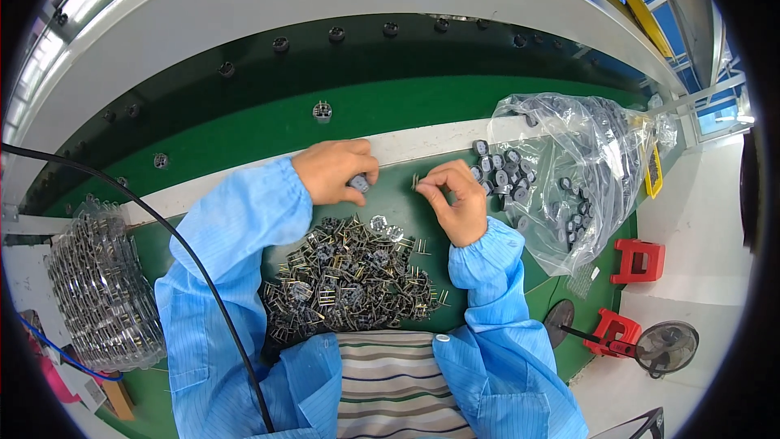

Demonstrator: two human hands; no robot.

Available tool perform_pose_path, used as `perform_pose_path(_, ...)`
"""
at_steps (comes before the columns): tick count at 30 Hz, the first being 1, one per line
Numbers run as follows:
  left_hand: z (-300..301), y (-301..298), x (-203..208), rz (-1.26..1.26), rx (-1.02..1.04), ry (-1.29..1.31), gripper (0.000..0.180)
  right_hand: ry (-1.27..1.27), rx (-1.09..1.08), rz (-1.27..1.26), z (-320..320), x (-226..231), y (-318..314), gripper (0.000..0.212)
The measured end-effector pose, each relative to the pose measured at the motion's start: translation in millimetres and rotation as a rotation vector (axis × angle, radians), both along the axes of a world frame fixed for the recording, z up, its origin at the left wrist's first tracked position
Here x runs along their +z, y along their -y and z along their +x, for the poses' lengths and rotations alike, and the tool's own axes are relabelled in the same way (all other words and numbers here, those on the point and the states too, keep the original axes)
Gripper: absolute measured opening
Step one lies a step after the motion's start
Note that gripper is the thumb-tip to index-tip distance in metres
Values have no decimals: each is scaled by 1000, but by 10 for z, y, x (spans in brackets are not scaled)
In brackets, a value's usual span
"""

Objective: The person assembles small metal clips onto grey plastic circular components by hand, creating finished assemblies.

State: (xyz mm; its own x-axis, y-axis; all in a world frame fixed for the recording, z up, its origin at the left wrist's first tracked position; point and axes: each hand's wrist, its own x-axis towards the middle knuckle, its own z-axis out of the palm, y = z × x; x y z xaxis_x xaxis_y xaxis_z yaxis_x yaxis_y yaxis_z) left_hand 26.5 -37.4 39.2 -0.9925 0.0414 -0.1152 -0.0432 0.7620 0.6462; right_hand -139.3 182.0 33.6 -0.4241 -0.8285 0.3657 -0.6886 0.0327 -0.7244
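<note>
Green table [406, 106] with a white strip along its far edge, pretty cluttered. Left hand [335, 171] has its grip pinched on a small dark round part [360, 184], right hand [457, 199] pinches a tiny pinned piece [416, 182] just beside it, both above a big heap of metal-pinned parts [349, 276] at the near edge. Clear bag of dark round cores [569, 171] sits at the right edge.

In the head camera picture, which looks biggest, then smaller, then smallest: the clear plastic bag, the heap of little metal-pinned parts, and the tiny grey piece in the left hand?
1. Clear plastic bag, about the same size as the heap, perhaps slightly bigger; too close to rank firmly.
2. Heap of pinned parts.
3. Grey piece pinched in the left hand, by far the smallest.
</note>
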Motion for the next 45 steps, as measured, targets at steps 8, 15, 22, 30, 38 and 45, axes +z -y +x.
perform_pose_path(8, -92, -200, -238, 27, -34, -398, 48, -269, 102, 28, -75, -87, 7, 22)
perform_pose_path(15, -96, -338, -134, -161, 278, -146, 48, -368, -16, 18, -60, -96, 101, 22)
perform_pose_path(22, -135, -426, -363, -23, 205, -396, 44, -377, -25, 45, -99, -179, 103, 17)
perform_pose_path(30, -123, -425, -381, 23, 248, -405, 44, -152, 45, -10, 85, -196, 206, 17)
perform_pose_path(38, -121, -416, -373, 21, 260, -380, 42, -492, 43, -58, 183, -129, 265, 20)
perform_pose_path(45, -144, -393, -354, 47, 271, -391, 37, -374, 60, -54, 153, -195, 247, 18)
